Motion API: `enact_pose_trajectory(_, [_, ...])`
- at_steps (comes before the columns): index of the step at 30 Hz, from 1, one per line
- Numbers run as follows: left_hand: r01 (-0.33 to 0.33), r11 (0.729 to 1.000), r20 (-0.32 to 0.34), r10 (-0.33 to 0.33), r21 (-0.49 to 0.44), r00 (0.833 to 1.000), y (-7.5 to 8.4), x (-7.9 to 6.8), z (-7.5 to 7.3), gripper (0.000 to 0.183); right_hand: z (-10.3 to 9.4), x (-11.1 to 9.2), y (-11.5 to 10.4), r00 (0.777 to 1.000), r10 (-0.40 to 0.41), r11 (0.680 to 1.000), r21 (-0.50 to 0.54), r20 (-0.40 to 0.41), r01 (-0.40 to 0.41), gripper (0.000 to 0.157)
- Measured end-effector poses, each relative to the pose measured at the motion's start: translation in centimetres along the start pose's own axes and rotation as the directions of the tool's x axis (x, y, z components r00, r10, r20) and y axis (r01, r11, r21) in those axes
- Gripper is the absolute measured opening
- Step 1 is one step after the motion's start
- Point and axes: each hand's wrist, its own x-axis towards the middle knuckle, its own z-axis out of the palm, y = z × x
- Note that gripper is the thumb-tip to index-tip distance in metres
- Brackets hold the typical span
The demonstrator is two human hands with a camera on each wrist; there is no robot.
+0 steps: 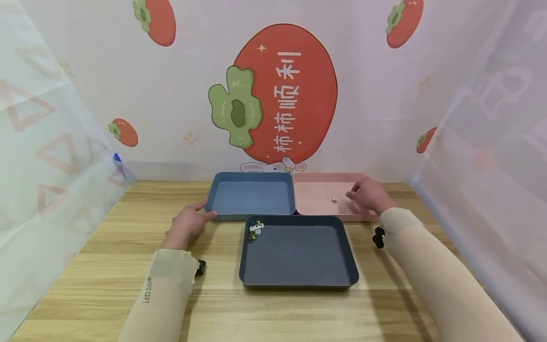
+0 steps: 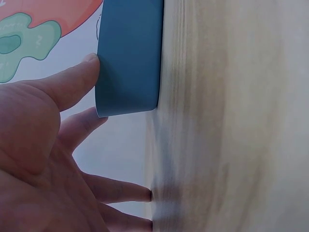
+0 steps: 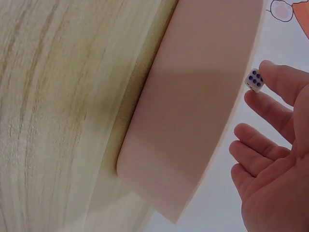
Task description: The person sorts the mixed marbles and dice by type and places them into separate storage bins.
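Observation:
My right hand (image 1: 371, 194) is over the right part of the pink tray (image 1: 329, 178). In the right wrist view, a small white die (image 3: 254, 80) with blue dots is pinched between thumb and index fingertip, above the rim; the other fingers curl loosely. Another white die (image 1: 334, 200) lies on the pink tray's floor, left of the fingertips. My left hand (image 1: 188, 223) is at the near left corner of the blue tray (image 1: 252, 216), fingers spread. Its thumb and index fingertip touch the corner, while two lower fingertips rest on the table in the left wrist view.
A dark grey tray (image 1: 299, 256) stands in front of the two coloured trays. Several dice (image 1: 256, 229), white and coloured, cluster in its far left corner. The wooden table (image 1: 273, 313) is bounded by a printed cloth backdrop (image 1: 363, 95) behind and at both sides.

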Motion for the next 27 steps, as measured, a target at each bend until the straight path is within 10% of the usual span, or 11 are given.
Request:
enact_pose_trajectory(20, [0.001,1.000,-0.001,-0.001,-0.003,1.000,0.0,0.0,0.1,0.076,0.4,0.4,-0.1,1.000,0.017,1.000,-0.018,-0.018,-0.017,0.033])
enact_pose_trajectory(27, [0.000,1.000,0.002,0.000,-0.007,1.000,-0.1,0.1,0.0,0.077,0.3,0.2,-1.9,0.999,0.037,0.977,0.209,-0.031,-0.030,0.039])
